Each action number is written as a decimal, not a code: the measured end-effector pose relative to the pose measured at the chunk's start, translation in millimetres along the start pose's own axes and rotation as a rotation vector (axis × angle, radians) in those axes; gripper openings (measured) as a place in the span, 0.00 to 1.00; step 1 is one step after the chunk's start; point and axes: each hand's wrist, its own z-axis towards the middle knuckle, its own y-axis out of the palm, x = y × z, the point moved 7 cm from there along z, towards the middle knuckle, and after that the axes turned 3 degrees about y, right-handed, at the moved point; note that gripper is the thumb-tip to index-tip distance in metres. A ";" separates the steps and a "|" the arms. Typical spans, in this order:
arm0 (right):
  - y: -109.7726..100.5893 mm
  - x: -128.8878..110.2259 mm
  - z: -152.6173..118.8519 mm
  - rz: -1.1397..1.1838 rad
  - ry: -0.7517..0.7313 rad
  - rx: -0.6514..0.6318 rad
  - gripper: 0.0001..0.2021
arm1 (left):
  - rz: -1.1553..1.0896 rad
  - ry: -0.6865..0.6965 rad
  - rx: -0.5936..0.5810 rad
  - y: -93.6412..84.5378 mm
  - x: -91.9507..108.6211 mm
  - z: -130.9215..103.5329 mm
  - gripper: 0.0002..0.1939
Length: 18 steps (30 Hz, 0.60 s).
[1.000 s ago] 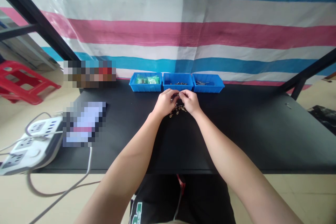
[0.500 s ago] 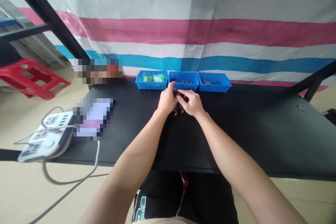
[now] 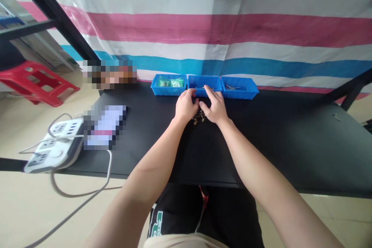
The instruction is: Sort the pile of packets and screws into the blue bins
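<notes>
A small pile of brass-and-silver metal pieces (image 3: 199,117), perhaps screws, lies on the black table between my wrists. My left hand (image 3: 185,105) curves around the far left of the pile, thumb and forefinger apart; its other fingers are partly hidden. On the other side, my right hand (image 3: 215,106) has its thumb spread and its fingers stretched toward the middle blue bin (image 3: 200,92), overlapping its front wall in view. Whether they touch the bin, I cannot tell. Small metal pieces lie inside that bin, partly behind my fingers. Nothing shows held in either hand.
The left blue bin (image 3: 168,91) holds green-and-clear packets; long thin metal pieces lie in the right blue bin (image 3: 241,93). A white power strip (image 3: 56,145) with grey cables and a blurred-out flat device (image 3: 104,128) occupy the black table's (image 3: 279,147) left end.
My hands have parted slightly; before, the right fingers reached across to the left hand. My right fingers now point forward over the middle bin's front. The whole view has shifted a little.
</notes>
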 end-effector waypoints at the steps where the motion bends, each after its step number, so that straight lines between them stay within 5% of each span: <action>1: 1.7 2.0 0.7 -0.017 0.009 -0.006 0.36 | 0.006 -0.005 0.000 0.1 -0.6 0.0 0.15; 10: 3.8 16.2 1.2 -0.143 0.208 -0.001 0.43 | 0.101 -0.097 0.012 -3.4 -5.5 -0.3 0.13; 18: 6.1 14.8 1.2 -0.193 0.217 -0.057 0.41 | 0.179 -0.156 -0.075 0.0 -4.2 -2.0 0.11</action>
